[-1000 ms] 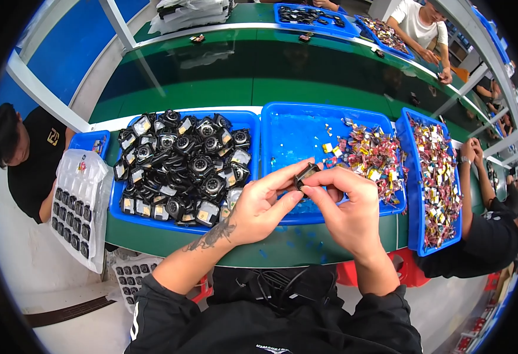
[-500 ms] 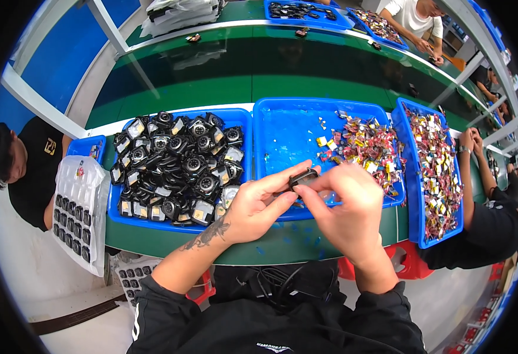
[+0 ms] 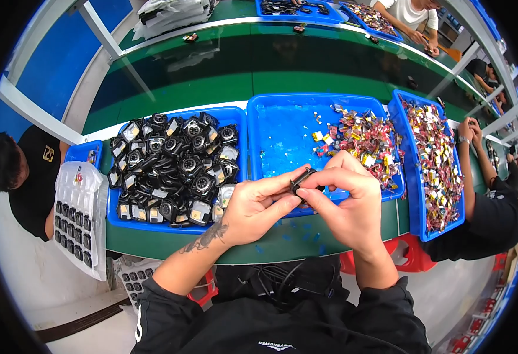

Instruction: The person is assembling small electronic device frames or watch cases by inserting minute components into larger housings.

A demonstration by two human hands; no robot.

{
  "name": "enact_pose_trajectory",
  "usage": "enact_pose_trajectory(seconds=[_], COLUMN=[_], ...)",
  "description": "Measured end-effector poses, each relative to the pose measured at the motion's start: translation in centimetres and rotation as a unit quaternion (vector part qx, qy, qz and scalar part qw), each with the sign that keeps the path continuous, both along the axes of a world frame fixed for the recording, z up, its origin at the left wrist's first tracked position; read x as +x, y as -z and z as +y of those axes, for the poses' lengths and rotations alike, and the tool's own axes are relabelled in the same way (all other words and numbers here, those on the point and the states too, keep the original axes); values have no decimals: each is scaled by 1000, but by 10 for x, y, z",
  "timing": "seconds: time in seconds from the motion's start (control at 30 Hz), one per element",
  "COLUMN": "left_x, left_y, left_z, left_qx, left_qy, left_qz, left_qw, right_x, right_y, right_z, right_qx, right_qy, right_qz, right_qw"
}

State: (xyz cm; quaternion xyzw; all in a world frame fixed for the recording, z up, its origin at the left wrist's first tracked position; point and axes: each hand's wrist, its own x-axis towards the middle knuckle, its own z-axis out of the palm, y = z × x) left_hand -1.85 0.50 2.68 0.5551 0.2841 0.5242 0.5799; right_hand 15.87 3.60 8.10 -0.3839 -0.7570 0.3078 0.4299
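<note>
Both hands (image 3: 256,206) (image 3: 353,203) hold blk part (image 3: 300,179) — tipped vs. prev.

A bare left hand (image 3: 259,206) and a bare right hand (image 3: 348,203) pinch a small black casing (image 3: 299,180).
Beyond them, a rectangular blue plastic tray (image 3: 282,133) holds small red, yellow and white parts (image 3: 368,138); left of it, another blue tray (image 3: 243,144) is heaped with black watch-shaped cases (image 3: 173,159).

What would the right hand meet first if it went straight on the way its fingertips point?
The right hand would first meet the black watch case it touches, then probably the left hand; depth is unclear.
</note>
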Motion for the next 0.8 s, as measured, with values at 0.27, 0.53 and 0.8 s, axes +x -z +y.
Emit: enact_pose_trajectory(seconds=[0.27,0.53,0.8], left_x=[-3,5,-2], left_y=[-1,1,-2], left_z=[2,7,5], left_qx=[-25,-76,88], left_qy=[19,-65,-95], left_qz=[92,-95,133], left_qw=[995,990,983], right_x=[6,26,20], right_y=[-1,14,22], right_z=[5,10,-6], right_qx=[-5,-175,-281], right_qy=[-26,-27,-52], right_qz=[-46,191,209], right_qw=[999,965,935])
